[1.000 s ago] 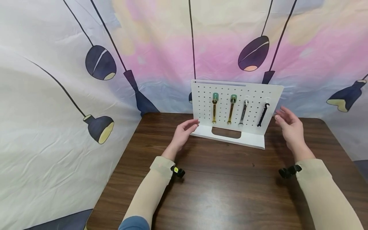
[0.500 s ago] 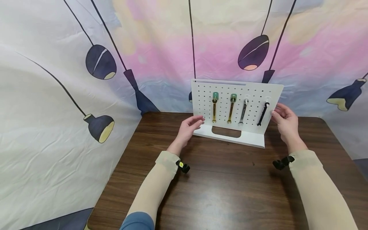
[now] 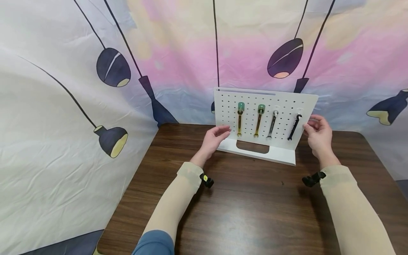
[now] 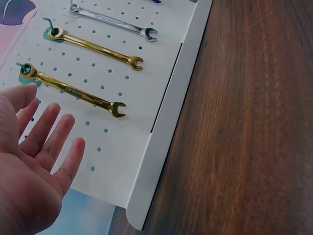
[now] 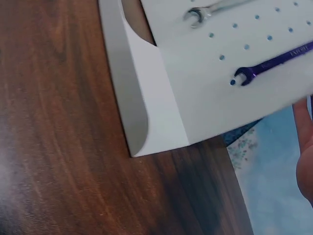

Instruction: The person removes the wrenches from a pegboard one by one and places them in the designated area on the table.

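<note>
A white pegboard stand (image 3: pixel 280 131) stands upright at the back of the table. Two gold wrenches (image 3: pixel 258 124), a silver wrench (image 3: pixel 272 124) and a dark wrench (image 3: pixel 294 127), purple in the right wrist view, hang from its hooks. My left hand (image 3: pixel 213 141) is in front of the board's left part, fingers loosely bent, holding nothing. In the left wrist view its palm shows beside the leftmost gold wrench (image 4: pixel 73 91). My right hand (image 3: pixel 320 138) holds the board's right edge, thumb in front and fingers behind. Only part of that hand (image 5: pixel 305 147) shows in the right wrist view.
The brown wooden table (image 3: pixel 242 209) reaches from the stand toward me. Right behind it hangs a cloth backdrop (image 3: pixel 178 42) with painted lamps. An oblong slot (image 3: pixel 253 147) is cut low in the stand.
My right hand has moved left onto the board's right edge. My left hand has moved right and slightly forward, in front of the board. The wrenches still hang in their places.
</note>
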`<state>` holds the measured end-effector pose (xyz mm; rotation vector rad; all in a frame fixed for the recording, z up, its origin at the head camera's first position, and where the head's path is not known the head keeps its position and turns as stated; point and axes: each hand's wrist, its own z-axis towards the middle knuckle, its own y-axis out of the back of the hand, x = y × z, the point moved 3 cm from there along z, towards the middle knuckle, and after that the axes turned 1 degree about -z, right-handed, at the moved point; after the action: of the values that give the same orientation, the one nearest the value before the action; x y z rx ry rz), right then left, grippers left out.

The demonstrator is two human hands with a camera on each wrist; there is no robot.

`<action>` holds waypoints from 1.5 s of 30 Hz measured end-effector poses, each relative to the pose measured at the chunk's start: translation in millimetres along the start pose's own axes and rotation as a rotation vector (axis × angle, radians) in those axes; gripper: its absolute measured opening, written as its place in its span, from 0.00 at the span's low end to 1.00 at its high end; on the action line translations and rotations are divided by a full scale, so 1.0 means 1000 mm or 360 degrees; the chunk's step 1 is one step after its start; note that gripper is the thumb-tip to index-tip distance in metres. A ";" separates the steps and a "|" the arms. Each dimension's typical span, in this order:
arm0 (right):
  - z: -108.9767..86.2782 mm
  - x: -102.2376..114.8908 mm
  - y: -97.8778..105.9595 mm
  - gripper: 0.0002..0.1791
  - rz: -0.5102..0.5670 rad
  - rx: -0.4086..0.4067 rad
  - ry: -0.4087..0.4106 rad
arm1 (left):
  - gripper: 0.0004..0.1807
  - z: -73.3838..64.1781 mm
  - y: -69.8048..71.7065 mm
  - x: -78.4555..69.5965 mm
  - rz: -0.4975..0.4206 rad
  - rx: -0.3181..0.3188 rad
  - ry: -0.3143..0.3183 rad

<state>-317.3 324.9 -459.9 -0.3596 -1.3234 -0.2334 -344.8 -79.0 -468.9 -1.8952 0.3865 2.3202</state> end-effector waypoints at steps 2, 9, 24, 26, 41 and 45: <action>0.001 0.001 0.001 0.17 0.0070 0.0036 -0.0017 | 0.22 0.003 -0.001 -0.001 0.0039 -0.0013 -0.0006; 0.005 -0.001 -0.006 0.18 0.0008 0.0152 0.0027 | 0.20 0.012 -0.006 -0.002 0.0141 -0.0126 -0.0058; 0.017 -0.001 -0.019 0.19 -0.0025 0.0225 0.0028 | 0.21 0.028 -0.018 -0.007 0.0165 -0.0196 -0.0060; 0.018 -0.003 -0.021 0.18 -0.0045 0.0224 0.0016 | 0.21 0.030 -0.019 -0.005 0.0124 -0.0220 -0.0043; 0.020 -0.004 -0.023 0.17 -0.0087 0.0188 -0.0025 | 0.20 0.041 -0.025 0.001 0.0020 -0.0220 0.0128; 0.019 -0.004 -0.024 0.16 -0.0147 0.0180 -0.0028 | 0.18 0.040 -0.025 0.003 0.0004 -0.0240 0.0134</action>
<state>-344.5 309.8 -456.8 -0.2054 -1.3661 -0.2318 -376.5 -44.3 -467.6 -2.0661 0.2274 2.3376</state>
